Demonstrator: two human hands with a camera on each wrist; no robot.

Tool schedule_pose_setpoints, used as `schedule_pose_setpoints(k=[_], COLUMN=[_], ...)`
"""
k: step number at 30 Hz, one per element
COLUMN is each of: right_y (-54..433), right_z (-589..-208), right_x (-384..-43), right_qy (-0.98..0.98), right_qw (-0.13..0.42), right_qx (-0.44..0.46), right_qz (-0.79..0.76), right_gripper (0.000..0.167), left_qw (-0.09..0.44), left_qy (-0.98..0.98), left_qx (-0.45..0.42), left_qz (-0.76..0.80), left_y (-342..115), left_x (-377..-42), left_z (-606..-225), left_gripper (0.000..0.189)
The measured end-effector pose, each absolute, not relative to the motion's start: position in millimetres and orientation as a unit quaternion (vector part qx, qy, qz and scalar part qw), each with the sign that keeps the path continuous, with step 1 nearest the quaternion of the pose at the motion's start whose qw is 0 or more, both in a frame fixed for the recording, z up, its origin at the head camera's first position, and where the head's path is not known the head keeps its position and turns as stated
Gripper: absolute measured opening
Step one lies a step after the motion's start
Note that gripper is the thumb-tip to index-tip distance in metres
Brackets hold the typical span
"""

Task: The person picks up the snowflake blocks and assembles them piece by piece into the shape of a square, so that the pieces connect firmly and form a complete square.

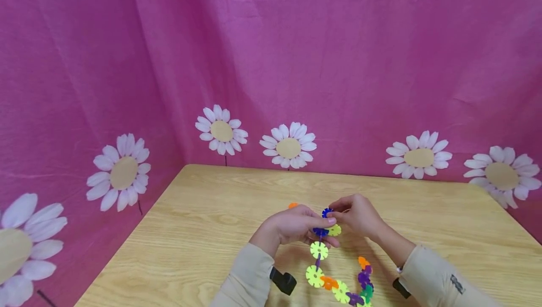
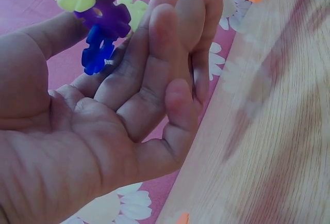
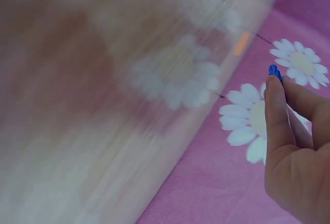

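A chain of flower-shaped notched plastic discs (image 1: 319, 250) in yellow, purple, orange, green and blue hangs from my left hand (image 1: 296, 226) and curves back up towards the right. The left thumb and fingers hold its upper end, by a dark blue disc (image 1: 320, 232) and a yellow disc (image 1: 334, 230). In the left wrist view, a purple disc (image 2: 108, 13) and a blue disc (image 2: 96, 53) dangle above the palm. My right hand (image 1: 359, 215) pinches a small blue disc (image 3: 274, 70) between thumb and forefinger, close to the left fingertips. Whether that disc touches the chain I cannot tell.
An orange disc (image 1: 293, 205) lies on the wooden table (image 1: 203, 231) behind the left hand. A magenta cloth (image 1: 330, 71) printed with white daisies stands along the table's back and left edges. Dark wrist mounts (image 1: 282, 280) sit under both sleeves.
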State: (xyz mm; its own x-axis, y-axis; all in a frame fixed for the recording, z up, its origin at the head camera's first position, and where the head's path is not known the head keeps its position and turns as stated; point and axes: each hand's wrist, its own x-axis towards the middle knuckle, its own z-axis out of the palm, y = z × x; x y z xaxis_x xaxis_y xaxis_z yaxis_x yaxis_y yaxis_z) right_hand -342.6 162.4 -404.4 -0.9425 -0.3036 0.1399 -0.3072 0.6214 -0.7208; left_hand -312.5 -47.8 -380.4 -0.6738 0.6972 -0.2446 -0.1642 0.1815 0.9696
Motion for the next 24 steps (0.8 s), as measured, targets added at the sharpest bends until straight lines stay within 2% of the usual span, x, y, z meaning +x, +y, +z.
schedule_pose_setpoints(k=[8,15,24], right_y=[175,182,193], right_z=[-393,-382,-369], right_x=[-310,-285,-266], right_qy=[-0.859,-0.853,-0.833], right_qw=[-0.021,-0.02,-0.036], right_qx=[0.139,0.096,0.091], right_qz=[0.493,0.512,0.545], right_gripper=[0.029,0.033,0.042], left_qw=[0.35,0.341,0.338], left_qy=[0.68,0.693,0.697], left_qx=[0.196,0.207,0.207], left_qz=[0.614,0.601,0.598], left_y=[-48,-48,-48], left_x=[-313,-312,-312], left_z=[-382,-384,-381], left_gripper=[0.041,0.043,0.048])
